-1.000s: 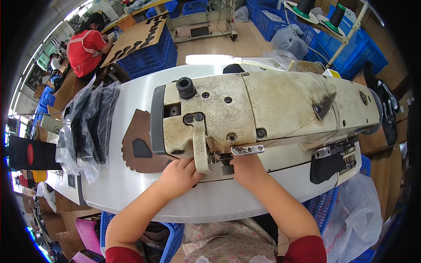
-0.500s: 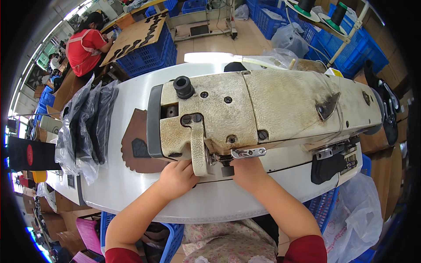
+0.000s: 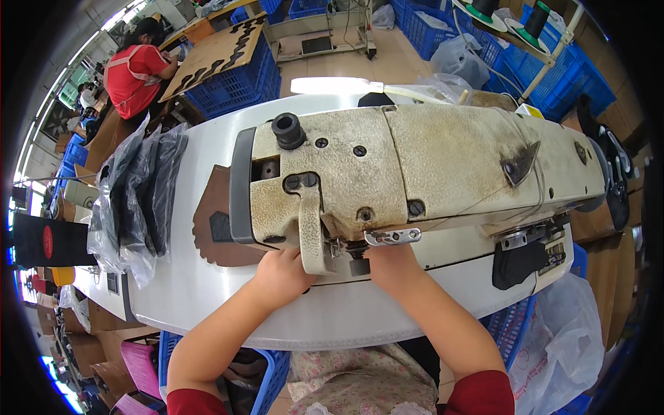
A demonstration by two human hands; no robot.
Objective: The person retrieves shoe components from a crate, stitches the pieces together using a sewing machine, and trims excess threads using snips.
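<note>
A worn cream sewing machine [image 3: 332,173] spans the white table, its head over both my hands. My left hand [image 3: 282,278] rests left of the needle area, beside the near edge of a brown piece [image 3: 211,197] with a scalloped edge. A small black patch [image 3: 220,227] lies on that piece, and the machine's end covers part of both. My right hand [image 3: 393,268] reaches under the head just right of the presser parts. The machine hides the fingertips of both hands, so what they hold or press does not show.
Black pieces in clear plastic [image 3: 142,200] lie at the table's left. A black piece [image 3: 515,265] sits by the machine's base at right. Thread cones [image 3: 534,24] stand at upper right. Blue crates [image 3: 232,86] and a person in red [image 3: 131,79] are farther back.
The brown piece and its black patch have shifted slightly away from me. Both hands stay by the needle area, with only slight movement.
</note>
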